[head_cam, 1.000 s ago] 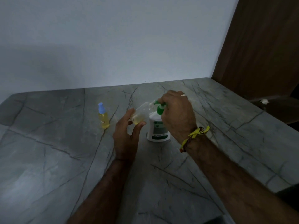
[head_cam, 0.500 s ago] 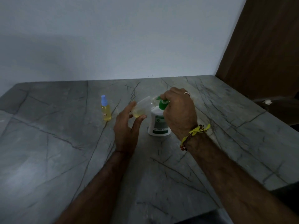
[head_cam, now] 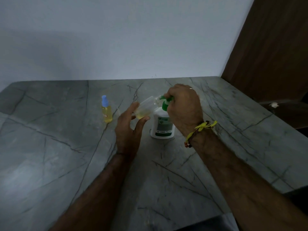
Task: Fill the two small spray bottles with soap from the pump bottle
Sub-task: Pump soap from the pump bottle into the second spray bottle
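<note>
A white pump bottle (head_cam: 162, 125) with a green pump head stands at the middle of the grey marble counter (head_cam: 50, 155). My right hand (head_cam: 184, 108) covers the pump head from above. My left hand (head_cam: 129, 130) holds an uncapped clear spray bottle (head_cam: 145, 107), tilted, its mouth against the green nozzle. A little yellow liquid lies in its lower end. A second small spray bottle (head_cam: 106, 110) with a blue cap and yellow liquid stands upright to the left.
A pale wall runs along the counter's far edge. A dark wooden panel (head_cam: 270, 47) rises at the right. Beyond the counter's right edge sits a dark surface with a small white object (head_cam: 273, 105).
The hands and bottles keep the same grip and pose. The camera has shifted, so everything sits slightly differently in the frame.
</note>
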